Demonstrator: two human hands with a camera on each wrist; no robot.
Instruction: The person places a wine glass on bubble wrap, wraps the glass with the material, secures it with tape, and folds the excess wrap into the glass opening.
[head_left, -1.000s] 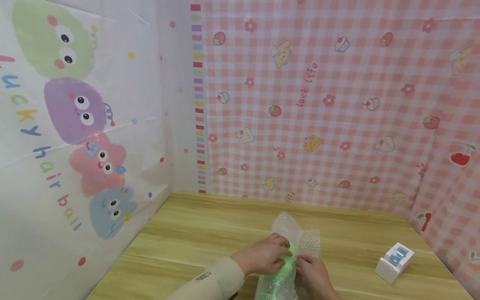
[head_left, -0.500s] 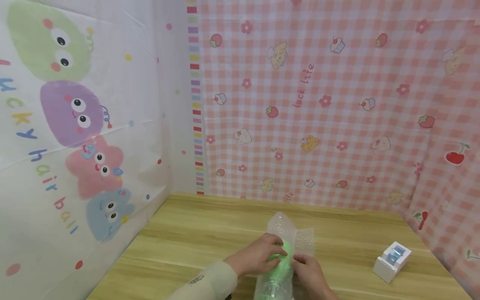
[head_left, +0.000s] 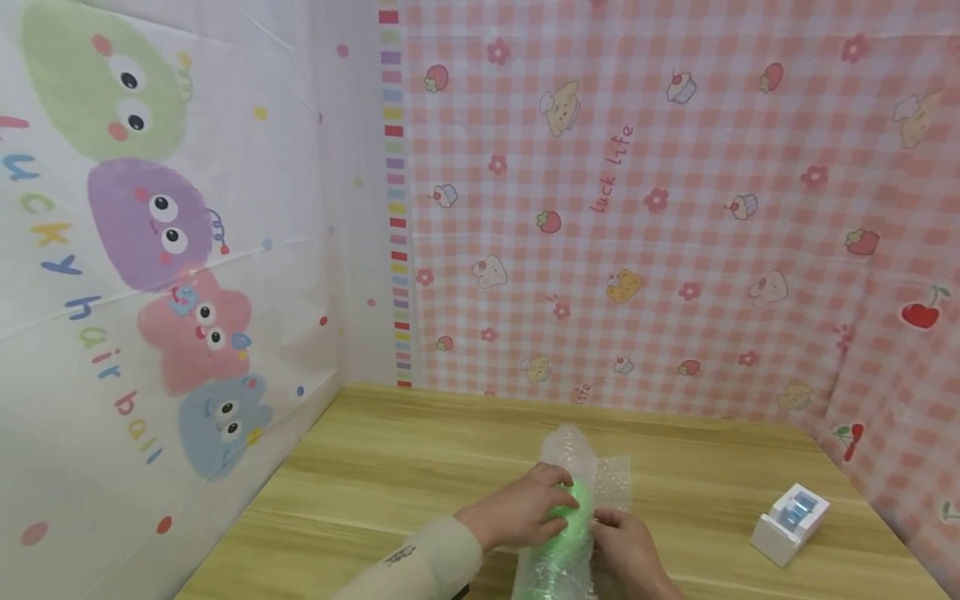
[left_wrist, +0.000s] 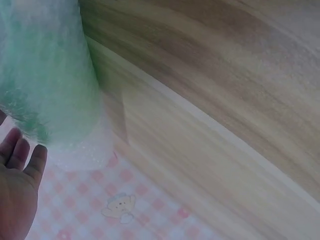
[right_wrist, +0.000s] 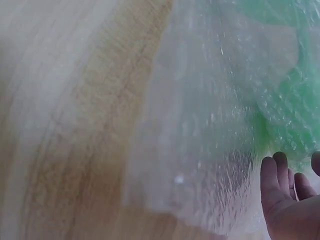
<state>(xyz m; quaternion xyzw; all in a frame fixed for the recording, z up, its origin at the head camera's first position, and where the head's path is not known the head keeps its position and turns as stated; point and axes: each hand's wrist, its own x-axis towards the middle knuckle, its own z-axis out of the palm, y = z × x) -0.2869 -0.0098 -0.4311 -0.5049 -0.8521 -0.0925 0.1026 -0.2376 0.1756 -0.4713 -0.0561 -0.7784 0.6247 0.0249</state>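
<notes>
A green object (head_left: 562, 548), its exact kind hard to make out, lies in clear bubble wrap (head_left: 567, 448) on a wood-grain surface (head_left: 352, 492), lengthwise toward the far edge, which the wrap's tip nearly reaches. The plastic could slide or spring loose: it looks slick and stiff, and a flap (head_left: 613, 477) stands free on the side toward the surface's right edge. A lifted left hand (head_left: 525, 507) might let the bundle roll; too hard a push might skew the layers. The object lies beneath the left hand, whose curved fingers grip it from above, and just beside the right hand (head_left: 630, 546), whose fingertips meet the plastic; whether they pinch it cannot be told. Well apart, near the surface's right edge, sits a white block (head_left: 791, 523) with a blue insert.
</notes>
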